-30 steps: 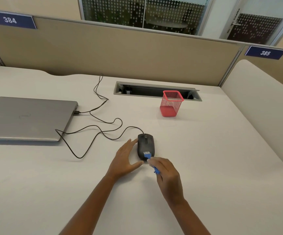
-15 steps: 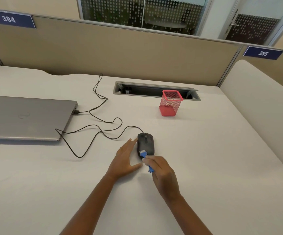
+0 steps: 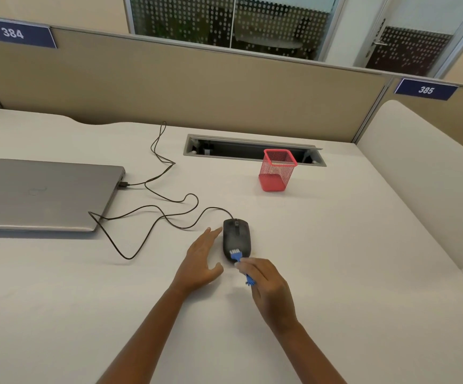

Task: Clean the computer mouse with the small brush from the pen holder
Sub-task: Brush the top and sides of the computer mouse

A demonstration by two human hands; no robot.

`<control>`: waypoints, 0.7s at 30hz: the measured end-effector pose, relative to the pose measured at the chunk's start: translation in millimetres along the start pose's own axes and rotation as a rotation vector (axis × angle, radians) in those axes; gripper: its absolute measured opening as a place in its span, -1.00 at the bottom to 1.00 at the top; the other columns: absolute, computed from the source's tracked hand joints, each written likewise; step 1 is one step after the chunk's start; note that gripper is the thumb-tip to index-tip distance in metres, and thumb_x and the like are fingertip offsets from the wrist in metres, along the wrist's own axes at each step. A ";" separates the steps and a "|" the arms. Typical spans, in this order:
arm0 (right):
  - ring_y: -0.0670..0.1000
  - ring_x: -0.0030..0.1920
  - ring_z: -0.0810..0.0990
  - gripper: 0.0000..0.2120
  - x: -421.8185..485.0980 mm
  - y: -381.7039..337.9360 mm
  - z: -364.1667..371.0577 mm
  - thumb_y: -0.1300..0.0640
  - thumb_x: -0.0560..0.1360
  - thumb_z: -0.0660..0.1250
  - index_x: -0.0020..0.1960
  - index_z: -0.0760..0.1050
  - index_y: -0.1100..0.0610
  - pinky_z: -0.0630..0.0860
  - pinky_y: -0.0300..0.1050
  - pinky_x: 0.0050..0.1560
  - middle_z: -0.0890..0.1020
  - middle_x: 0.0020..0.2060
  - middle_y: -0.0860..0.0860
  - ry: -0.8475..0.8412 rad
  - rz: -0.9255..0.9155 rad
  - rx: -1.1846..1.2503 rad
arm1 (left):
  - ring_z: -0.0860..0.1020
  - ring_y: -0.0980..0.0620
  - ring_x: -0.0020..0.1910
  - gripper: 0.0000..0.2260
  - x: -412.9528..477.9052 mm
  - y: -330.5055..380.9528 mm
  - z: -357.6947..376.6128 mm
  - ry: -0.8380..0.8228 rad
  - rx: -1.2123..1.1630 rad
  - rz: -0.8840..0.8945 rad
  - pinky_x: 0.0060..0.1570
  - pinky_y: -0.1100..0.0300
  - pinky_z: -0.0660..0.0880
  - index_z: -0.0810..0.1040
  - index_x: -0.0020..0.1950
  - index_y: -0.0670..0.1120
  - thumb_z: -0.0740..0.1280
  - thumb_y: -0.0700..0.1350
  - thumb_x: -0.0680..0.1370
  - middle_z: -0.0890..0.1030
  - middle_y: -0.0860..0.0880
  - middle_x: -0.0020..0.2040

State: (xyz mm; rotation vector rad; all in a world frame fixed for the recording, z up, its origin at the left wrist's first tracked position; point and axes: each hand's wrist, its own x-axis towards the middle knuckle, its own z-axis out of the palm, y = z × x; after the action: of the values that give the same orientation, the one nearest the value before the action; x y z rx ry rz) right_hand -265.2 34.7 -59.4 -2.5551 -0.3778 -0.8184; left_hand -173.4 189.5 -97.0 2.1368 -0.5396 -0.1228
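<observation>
We saw the black mouse (image 3: 236, 237) lying on the white desk (image 3: 335, 259), its cable (image 3: 152, 209) looping left to a closed grey laptop (image 3: 44, 194). The right hand (image 3: 270, 286) gripped a small blue brush (image 3: 237, 256), bristles on the mouse's near end. The left hand (image 3: 201, 261) lay flat against the mouse's left side. A red mesh pen holder (image 3: 277, 171) stood farther back.

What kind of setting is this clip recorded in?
Most likely an open-plan office desk: numbered partition signs, a closed laptop wired to a mouse, and a glass-walled room behind.
</observation>
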 end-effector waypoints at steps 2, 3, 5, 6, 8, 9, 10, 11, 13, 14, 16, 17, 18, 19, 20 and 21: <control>0.03 -0.21 0.69 -0.84 11.9 -4.2 1.1 0.29 0.39 0.30 -0.13 0.65 0.26 0.62 -0.24 -0.18 0.72 -0.23 0.11 0.011 -0.046 -0.005 | 0.07 0.13 0.46 -0.32 -0.2 0.4 0.5 0.003 -0.005 -0.001 0.35 0.26 0.01 0.12 0.43 0.04 0.21 -0.05 0.32 0.17 0.14 0.41; 0.03 -0.23 0.69 -0.80 14.2 -7.4 1.6 0.26 0.40 0.26 -0.15 0.66 0.25 0.62 -0.26 -0.21 0.72 -0.24 0.10 0.000 -0.066 -0.016 | 0.07 0.10 0.47 -0.33 -0.4 0.3 0.5 0.004 -0.004 -0.006 0.35 0.25 0.01 0.13 0.44 0.03 0.20 -0.05 0.32 0.18 0.12 0.43; 0.02 -0.25 0.69 -0.86 14.6 -7.4 4.6 0.31 0.37 0.32 -0.16 0.66 0.25 0.62 -0.27 -0.27 0.72 -0.26 0.09 -0.026 -0.106 -0.028 | 0.07 0.08 0.48 -0.33 -0.3 -0.3 0.2 0.000 0.001 -0.023 0.35 0.24 0.01 0.13 0.44 0.01 0.20 -0.04 0.33 0.18 0.04 0.48; 0.03 -0.25 0.70 -0.87 10.3 -6.0 5.6 0.33 0.40 0.33 -0.16 0.66 0.25 0.63 -0.26 -0.28 0.72 -0.26 0.10 -0.029 -0.131 -0.031 | 0.07 0.07 0.48 -0.33 -0.1 -0.5 0.1 -0.002 0.003 -0.028 0.36 0.24 0.00 0.13 0.44 0.00 0.19 -0.04 0.32 0.18 0.02 0.49; 0.02 -0.26 0.70 -0.63 1.2 -2.9 1.8 0.21 0.59 0.11 -0.17 0.66 0.25 0.64 -0.26 -0.26 0.72 -0.27 0.10 -0.028 -0.170 -0.041 | 0.08 0.07 0.48 -0.32 0.0 -1.0 0.0 -0.005 0.006 -0.029 0.36 0.25 0.00 0.13 0.44 0.01 0.19 -0.05 0.32 0.19 0.00 0.49; 0.01 -0.27 0.70 -0.49 -2.9 -1.5 -1.2 0.12 0.63 -0.02 -0.18 0.66 0.24 0.63 -0.27 -0.24 0.73 -0.28 0.09 -0.013 -0.189 -0.053 | 0.08 0.07 0.48 -0.32 0.2 -1.3 0.2 -0.006 0.009 -0.029 0.36 0.25 0.00 0.13 0.44 0.01 0.20 -0.05 0.32 0.20 0.00 0.49; 0.01 -0.28 0.70 -0.41 -6.2 0.3 -4.5 0.08 0.64 -0.10 -0.19 0.66 0.24 0.63 -0.27 -0.23 0.73 -0.28 0.09 -0.011 -0.190 -0.058 | 0.08 0.06 0.48 -0.32 0.5 -1.6 0.4 -0.007 0.013 -0.030 0.36 0.25 0.00 0.13 0.44 0.02 0.20 -0.05 0.32 0.20 0.01 0.49; 0.01 -0.28 0.70 -0.39 -9.3 3.3 -7.3 0.07 0.64 -0.11 -0.19 0.66 0.25 0.62 -0.26 -0.23 0.73 -0.28 0.09 -0.014 -0.180 -0.061 | 0.08 0.06 0.48 -0.32 0.8 -2.0 0.7 -0.009 0.018 -0.030 0.36 0.26 0.00 0.12 0.45 0.02 0.20 -0.04 0.32 0.19 0.01 0.49; 0.03 -0.27 0.70 -0.50 -11.5 8.6 -12.0 0.14 0.63 -0.01 -0.18 0.65 0.26 0.64 -0.24 -0.23 0.72 -0.27 0.11 -0.022 -0.133 -0.075 | 0.08 0.07 0.48 -0.31 1.8 -3.3 1.4 -0.014 0.039 -0.019 0.35 0.28 -0.01 0.11 0.45 0.02 0.22 -0.02 0.33 0.19 0.01 0.49; 0.05 -0.25 0.69 -0.64 -10.8 11.9 -14.3 0.23 0.58 0.10 -0.17 0.65 0.27 0.64 -0.23 -0.23 0.72 -0.26 0.12 -0.020 -0.092 -0.074 | 0.08 0.08 0.48 -0.31 2.6 -4.1 2.1 -0.019 0.055 -0.011 0.36 0.29 -0.01 0.09 0.45 0.02 0.23 0.00 0.34 0.18 0.01 0.49; 0.07 -0.22 0.68 -0.85 -5.7 16.8 -16.2 0.40 0.37 0.32 -0.15 0.64 0.28 0.61 -0.24 -0.18 0.71 -0.23 0.14 0.001 0.009 -0.062 | 0.06 0.08 0.49 -0.30 3.7 -6.2 3.0 -0.030 0.091 0.001 0.36 0.30 -0.03 0.06 0.46 0.03 0.24 0.06 0.36 0.16 0.01 0.50; 0.08 -0.20 0.67 -0.81 -2.6 18.9 -14.6 0.46 0.30 0.37 -0.13 0.63 0.28 0.58 -0.25 -0.13 0.70 -0.21 0.14 0.007 0.060 -0.035 | 0.05 0.08 0.49 -0.29 4.2 -7.0 3.5 -0.036 0.104 0.003 0.36 0.29 -0.03 0.05 0.47 0.04 0.25 0.09 0.37 0.14 0.02 0.51; 0.09 -0.18 0.67 -0.75 0.6 19.3 -11.7 0.51 0.27 0.39 -0.11 0.62 0.29 0.55 -0.24 -0.07 0.70 -0.19 0.15 0.013 0.102 0.002 | 0.03 0.08 0.49 -0.29 4.5 -8.2 3.8 -0.038 0.116 0.003 0.36 0.28 -0.04 0.04 0.47 0.04 0.26 0.12 0.39 0.13 0.02 0.51; 0.10 -0.16 0.66 -0.71 3.3 19.1 -8.2 0.54 0.26 0.40 -0.09 0.61 0.29 0.52 -0.22 -0.02 0.69 -0.17 0.16 0.027 0.127 0.024 | 0.02 0.08 0.50 -0.29 4.8 -9.4 3.9 -0.037 0.127 0.003 0.37 0.26 -0.04 0.03 0.48 0.04 0.28 0.13 0.42 0.12 0.02 0.51; 0.09 -0.15 0.65 -0.70 5.6 17.3 -5.5 0.55 0.25 0.40 -0.08 0.61 0.29 0.50 -0.21 0.02 0.69 -0.16 0.16 0.035 0.143 0.044 | 0.02 0.07 0.50 -0.30 5.0 -10.3 4.1 -0.034 0.136 0.004 0.38 0.25 -0.03 0.02 0.48 0.05 0.31 0.12 0.45 0.12 0.02 0.51; 0.05 -0.13 0.64 -0.70 6.0 15.8 -3.4 0.55 0.27 0.40 -0.08 0.60 0.28 0.49 -0.22 0.03 0.69 -0.16 0.15 0.039 0.149 0.062 | 0.01 0.07 0.50 -0.30 5.1 -10.8 4.1 -0.031 0.142 0.006 0.38 0.24 -0.03 0.02 0.48 0.05 0.32 0.11 0.46 0.12 0.02 0.51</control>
State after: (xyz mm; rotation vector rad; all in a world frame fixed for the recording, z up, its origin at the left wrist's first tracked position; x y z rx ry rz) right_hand -256.1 20.1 -58.2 -2.4711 -0.1951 -0.7880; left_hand -166.4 189.6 -107.6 2.2744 -0.5883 -0.1174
